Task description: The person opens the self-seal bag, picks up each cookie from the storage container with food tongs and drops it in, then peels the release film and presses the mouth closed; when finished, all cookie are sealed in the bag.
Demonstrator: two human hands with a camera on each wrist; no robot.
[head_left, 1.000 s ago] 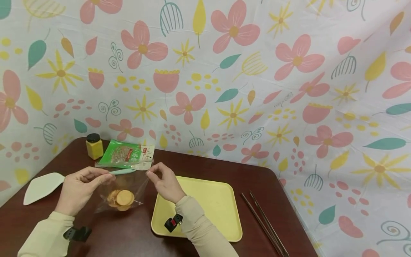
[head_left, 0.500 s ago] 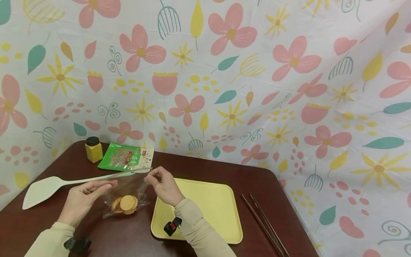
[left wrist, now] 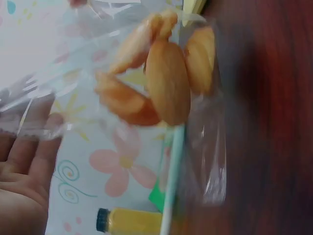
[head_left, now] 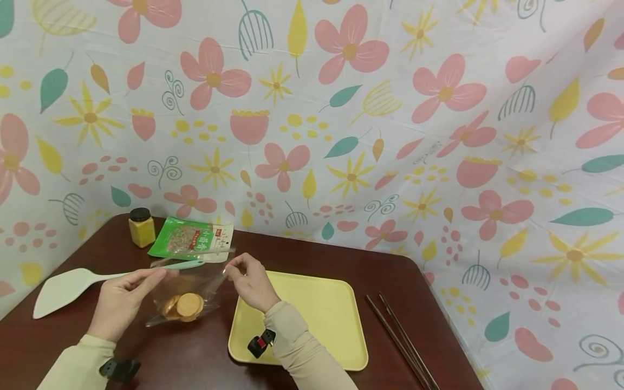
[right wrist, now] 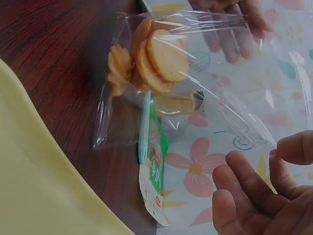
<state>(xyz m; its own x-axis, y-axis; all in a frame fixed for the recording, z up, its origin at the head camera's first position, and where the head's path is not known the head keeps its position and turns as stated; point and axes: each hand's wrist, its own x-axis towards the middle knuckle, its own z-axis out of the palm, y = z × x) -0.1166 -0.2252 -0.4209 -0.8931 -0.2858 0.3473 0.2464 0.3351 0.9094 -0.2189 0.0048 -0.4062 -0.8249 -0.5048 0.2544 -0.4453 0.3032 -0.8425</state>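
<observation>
A clear plastic bag (head_left: 207, 295) hangs between my two hands above the table, with several round golden biscuits (head_left: 189, 306) gathered at its bottom. My left hand (head_left: 119, 298) pinches the bag's upper left edge between thumb and fingers. At the upper right corner, my right hand (head_left: 253, 284) pinches the film between thumb and forefinger. The right wrist view shows that pinch, with the other fingers of the right hand (right wrist: 254, 200) loosely bent. In the left wrist view the biscuits (left wrist: 168, 83) lie tilted against one another inside the film.
Behind the bag lies a pale green spatula (head_left: 65, 292). A yellow-filled jar (head_left: 142, 230) with a black lid and a green packet (head_left: 187, 238) stand at the back left. On the right are a yellow tray (head_left: 322, 325) and metal tongs (head_left: 402, 344).
The bag and its biscuits have swung right, then slightly back left. My left hand sits a little lower than a second ago. The right hand has hardly moved and both keep their pinch.
</observation>
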